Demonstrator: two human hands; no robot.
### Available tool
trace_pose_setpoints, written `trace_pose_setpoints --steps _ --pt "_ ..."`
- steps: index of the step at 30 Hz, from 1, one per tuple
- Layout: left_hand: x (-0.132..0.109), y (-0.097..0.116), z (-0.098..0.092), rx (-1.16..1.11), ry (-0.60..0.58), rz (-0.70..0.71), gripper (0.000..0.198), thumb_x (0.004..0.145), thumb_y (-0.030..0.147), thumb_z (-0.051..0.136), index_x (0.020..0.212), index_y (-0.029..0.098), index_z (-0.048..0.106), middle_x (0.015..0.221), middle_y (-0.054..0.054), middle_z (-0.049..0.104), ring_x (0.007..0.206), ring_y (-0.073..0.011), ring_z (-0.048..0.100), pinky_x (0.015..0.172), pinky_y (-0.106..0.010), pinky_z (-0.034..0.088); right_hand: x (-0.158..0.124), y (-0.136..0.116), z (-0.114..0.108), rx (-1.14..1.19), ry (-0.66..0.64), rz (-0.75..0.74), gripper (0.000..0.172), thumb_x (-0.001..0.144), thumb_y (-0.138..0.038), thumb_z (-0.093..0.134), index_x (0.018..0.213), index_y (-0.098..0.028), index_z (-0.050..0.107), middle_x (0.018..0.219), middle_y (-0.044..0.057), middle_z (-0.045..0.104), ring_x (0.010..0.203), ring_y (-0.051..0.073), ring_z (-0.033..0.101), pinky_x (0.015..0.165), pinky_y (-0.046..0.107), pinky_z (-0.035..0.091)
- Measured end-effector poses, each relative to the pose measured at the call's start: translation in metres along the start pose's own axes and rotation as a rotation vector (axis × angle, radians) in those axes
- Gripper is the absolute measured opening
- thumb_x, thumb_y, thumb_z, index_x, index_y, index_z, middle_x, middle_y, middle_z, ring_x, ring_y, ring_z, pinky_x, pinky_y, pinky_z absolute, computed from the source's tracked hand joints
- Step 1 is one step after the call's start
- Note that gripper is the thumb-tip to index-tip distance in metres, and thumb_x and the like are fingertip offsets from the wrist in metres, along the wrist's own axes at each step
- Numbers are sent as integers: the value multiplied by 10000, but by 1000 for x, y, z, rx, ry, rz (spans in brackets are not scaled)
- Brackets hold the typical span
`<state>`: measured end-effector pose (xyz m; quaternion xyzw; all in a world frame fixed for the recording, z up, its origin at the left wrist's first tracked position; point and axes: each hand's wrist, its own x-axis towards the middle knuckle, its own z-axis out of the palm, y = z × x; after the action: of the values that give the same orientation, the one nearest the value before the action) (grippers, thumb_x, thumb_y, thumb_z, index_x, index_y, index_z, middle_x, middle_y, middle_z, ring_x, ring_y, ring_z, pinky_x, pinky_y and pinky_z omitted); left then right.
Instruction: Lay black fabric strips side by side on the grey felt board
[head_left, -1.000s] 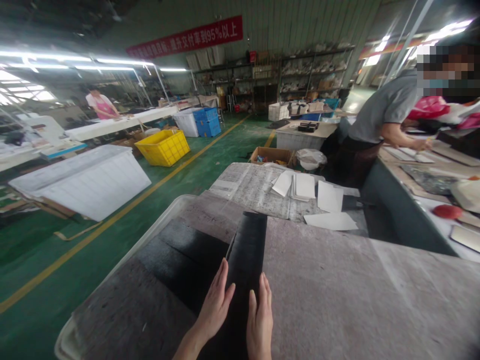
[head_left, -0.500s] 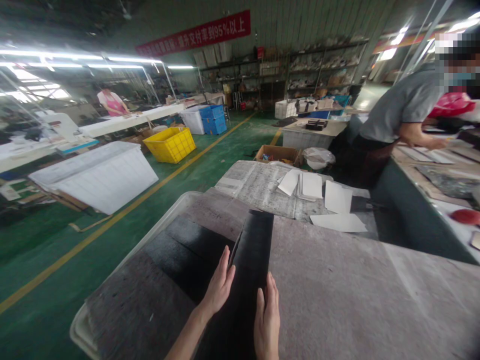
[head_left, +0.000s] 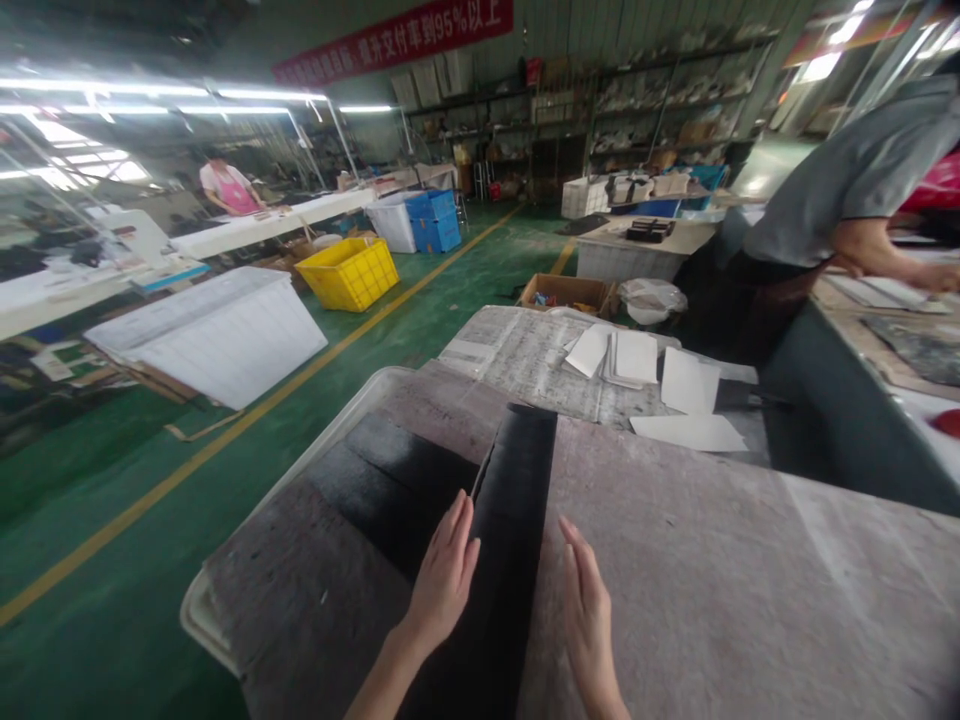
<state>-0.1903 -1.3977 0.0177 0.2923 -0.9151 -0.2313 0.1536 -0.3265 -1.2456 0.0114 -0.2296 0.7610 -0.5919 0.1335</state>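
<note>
A long stack of black sheet strips (head_left: 514, 500) runs away from me on the grey-brown board (head_left: 712, 560). My left hand (head_left: 444, 575) rests along the left edge of the strips, fingers stretched out. To the right of them, apart from their edge, is my right hand (head_left: 586, 600), with fingers straight and thumb side up; nothing is in it. More black sheets (head_left: 397, 485) lie on the board to the left, partly covered by my left hand. The near end of the strips runs out of view at the bottom.
White cards (head_left: 634, 358) lie on a worn board (head_left: 495, 345) beyond. A person in a grey shirt (head_left: 862, 180) bends over a bench (head_left: 862, 370) at right. Across the yellow floor line stand a white bin (head_left: 225, 335) and a yellow crate (head_left: 352, 272). Another person (head_left: 236, 190) works farther back.
My right hand has moved right, away from the strips' edge. My left hand stays along the left edge. The whole view has shifted slightly, and the person in grey appears farther right.
</note>
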Motion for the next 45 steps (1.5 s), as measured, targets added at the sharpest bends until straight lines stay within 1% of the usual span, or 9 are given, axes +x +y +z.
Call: trace_pose_setpoints --steps 2,4,7,10,16,20,25,31,45 --pt "-15 15 -2 118 -100 86 587 993 279 361 1523 310 112 1605 -18 192 1457 -227 219 1174 -471 317 10 2 -10 -178 -146 -165 374 982 -347 383 1282 -258 587 1357 44 584 1338 257 443 1111 499 362" --pt "-26 25 0 206 -154 145 595 982 283 392 1521 304 141 1598 -17 212 1448 -240 246 1168 -486 328 18 6 -13 -374 -293 -333 355 981 -305 411 1293 -296 578 1357 10 588 1365 249 407 1135 512 320" --pt "-33 31 6 312 -159 192 625 964 284 440 1521 255 159 1586 -46 239 1439 -260 268 1162 -512 331 27 14 -14 -575 -425 -504 393 976 -262 443 1360 -316 505 1390 -18 559 1365 237 408 1148 513 296" --pt "-33 33 7 402 -128 218 636 954 269 466 1516 198 177 1572 -78 275 1433 -260 281 1149 -512 354 31 20 -15 -671 -481 -567 434 979 -234 437 1405 -316 441 1435 -33 511 1376 220 390 1148 492 304" --pt "-25 43 1 481 -113 229 638 936 271 506 1500 160 231 1560 -108 301 1437 -268 270 1149 -510 359 32 21 -17 -722 -478 -582 433 984 -233 425 1408 -318 433 1443 -40 501 1380 209 385 1144 477 317" --pt "-19 48 11 447 -96 230 656 937 284 504 1505 136 210 1575 -111 262 1451 -264 228 1154 -466 362 31 22 -16 -706 -457 -601 454 984 -233 422 1428 -327 403 1441 -28 504 1375 214 394 1140 482 320" --pt "-21 47 21 449 -119 234 672 949 343 482 1508 113 188 1579 -126 236 1456 -267 211 1162 -474 340 31 24 -15 -695 -449 -606 446 985 -245 421 1426 -312 411 1436 -22 510 1374 212 395 1133 474 332" --pt "-25 49 17 421 -88 235 663 951 349 477 1508 128 192 1578 -124 237 1454 -267 217 1154 -480 347 31 24 -15 -715 -467 -593 438 995 -244 394 1429 -303 404 1459 -36 480 1390 203 368 1144 466 312" --pt "-29 48 14 395 -129 216 672 961 374 445 1516 133 153 1590 -110 205 1460 -263 187 1176 -486 301 31 29 -14 -701 -424 -639 446 990 -262 405 1434 -310 402 1437 -15 511 1369 211 404 1129 466 331"
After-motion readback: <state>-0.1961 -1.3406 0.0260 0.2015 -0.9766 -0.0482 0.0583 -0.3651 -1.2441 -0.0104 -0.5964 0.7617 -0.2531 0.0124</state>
